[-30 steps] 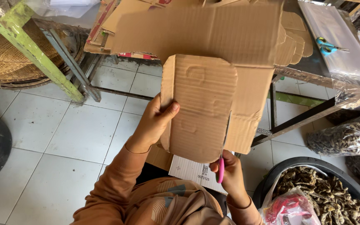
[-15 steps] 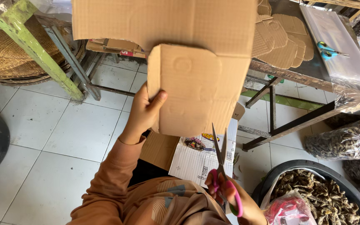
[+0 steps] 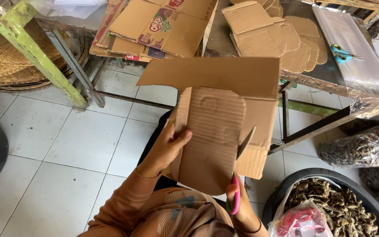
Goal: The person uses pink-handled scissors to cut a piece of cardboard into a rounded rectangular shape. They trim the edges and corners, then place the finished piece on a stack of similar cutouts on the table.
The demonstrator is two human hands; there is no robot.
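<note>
My left hand (image 3: 168, 148) grips the left edge of a brown corrugated cardboard piece (image 3: 216, 127), holding a rounded cardboard template against a larger flat sheet in front of me. My right hand (image 3: 237, 204) holds pink-handled scissors (image 3: 238, 175) at the lower right of the cardboard. The scissor blades stand apart and point up along the template's right edge. Most of my right hand is hidden behind the cardboard.
A metal table (image 3: 316, 74) ahead holds several cut cardboard shapes (image 3: 286, 39), blue-handled scissors (image 3: 342, 53) and a clear plastic sheet. Flattened printed boxes (image 3: 154, 26) lie at its left. A black tub of dried goods (image 3: 330, 206) sits lower right, woven trays (image 3: 5, 61) at left.
The cardboard has dropped lower and turned. My right hand has brought the scissors up from below, so the blades now meet the template's right edge.
</note>
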